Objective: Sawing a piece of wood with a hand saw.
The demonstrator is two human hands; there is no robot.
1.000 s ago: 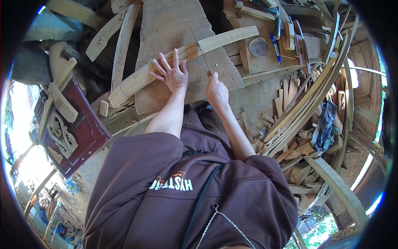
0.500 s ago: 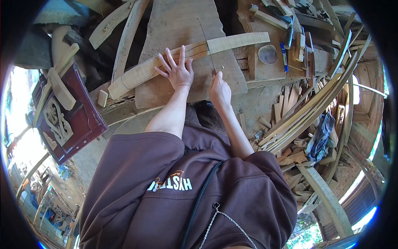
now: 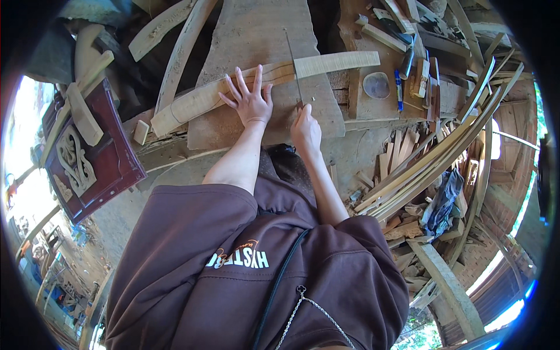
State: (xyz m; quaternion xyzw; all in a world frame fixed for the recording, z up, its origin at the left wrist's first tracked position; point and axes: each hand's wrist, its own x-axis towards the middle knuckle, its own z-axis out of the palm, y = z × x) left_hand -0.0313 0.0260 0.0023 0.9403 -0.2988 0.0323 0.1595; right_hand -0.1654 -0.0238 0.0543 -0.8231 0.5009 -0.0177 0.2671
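A curved, pale wooden piece (image 3: 201, 105) lies slantwise across a broad worn plank (image 3: 256, 29). My left hand (image 3: 252, 105) presses flat on its middle, fingers spread wide. Around the handle of a thin-bladed hand saw (image 3: 295, 67), my right hand (image 3: 307, 127) is closed; most of the handle is hidden in the fist. The blade crosses the curved piece to the right of my left hand and points away from me. Right of the blade, the lighter section (image 3: 338, 62) of wood reaches past the plank's edge. A small pale chip lies near my right knuckles.
A side board at right holds a round dish-like object (image 3: 376, 86), a blue marker (image 3: 398, 90) and wood offcuts (image 3: 420, 79). Long bent strips (image 3: 431, 157) lean at right above scrap wood. At left stands a dark red panel (image 3: 111, 157) with a carved ornament (image 3: 76, 161).
My right hand and the saw have shifted slightly, with the blade a little steeper. My left hand stays on the curved piece. The whole view has moved a little.
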